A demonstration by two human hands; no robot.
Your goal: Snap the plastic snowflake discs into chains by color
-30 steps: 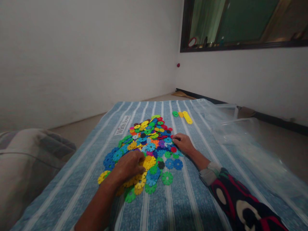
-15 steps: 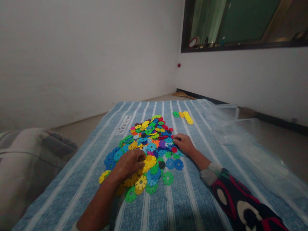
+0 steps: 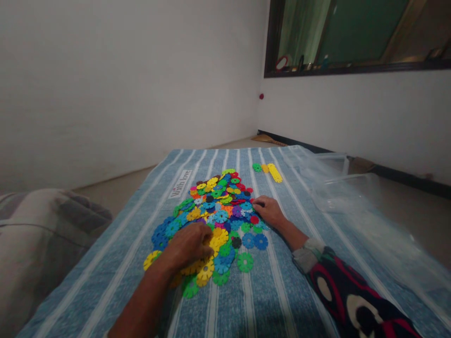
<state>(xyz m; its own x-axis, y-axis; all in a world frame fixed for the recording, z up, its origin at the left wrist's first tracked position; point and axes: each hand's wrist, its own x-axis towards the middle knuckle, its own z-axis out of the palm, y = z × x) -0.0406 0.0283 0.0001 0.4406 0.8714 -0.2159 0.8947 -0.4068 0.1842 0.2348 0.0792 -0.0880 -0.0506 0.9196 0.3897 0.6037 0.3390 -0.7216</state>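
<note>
A heap of colourful plastic snowflake discs (image 3: pixel 221 216), flower-shaped with notched rims, is spread on a striped cloth. Over the heap's near left side is my left hand (image 3: pixel 193 241), its thumb and fingers apart and bent down onto yellow discs (image 3: pixel 219 238); the fingertips are partly hidden. My right hand (image 3: pixel 268 209) rests at the heap's right edge beside blue and red discs. Its fingers are curled together, and whatever they pinch is too small to make out. Nearer me lie a green disc (image 3: pixel 244 262) and a blue disc (image 3: pixel 261 241).
Beyond my right hand, a yellow row of discs (image 3: pixel 275 172) lies near an orange disc (image 3: pixel 265 168) and a green disc (image 3: pixel 257 167). Clear plastic containers (image 3: pixel 347 192) stand along the right side. A fabric-covered seat (image 3: pixel 52 249) is at left.
My left hand has lowered slightly toward me onto the yellow discs, and its thumb and fingers have spread. My right hand has stayed at the heap's edge.
</note>
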